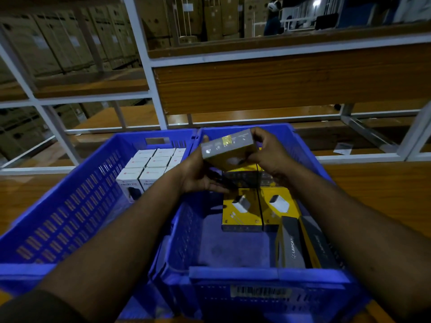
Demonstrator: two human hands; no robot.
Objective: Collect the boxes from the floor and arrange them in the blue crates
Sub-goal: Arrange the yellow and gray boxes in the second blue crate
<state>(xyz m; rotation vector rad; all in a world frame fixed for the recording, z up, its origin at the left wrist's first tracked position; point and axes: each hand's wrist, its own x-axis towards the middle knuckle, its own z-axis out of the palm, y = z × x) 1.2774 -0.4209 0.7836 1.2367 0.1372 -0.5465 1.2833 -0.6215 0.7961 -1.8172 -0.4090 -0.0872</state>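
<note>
The grey-and-yellow box [229, 148] is tilted, its long axis running left to right, its narrow grey side facing the camera. Both arms reach forward over the right blue crate [268, 276]. The left hand [200, 176] supports the box's left end with its fingers curled under; the right hand [268, 152] grips the right end. The box is held above the yellow boxes [258, 208] in that crate. White boxes [151, 164] fill the far end of the left blue crate [70, 206].

A white metal rack [149, 73] with wooden shelves [279, 85] rises behind the wooden tabletop [373, 183]. Stacked cardboard cartons [58, 43] fill the background; a person [272, 17] stands far off.
</note>
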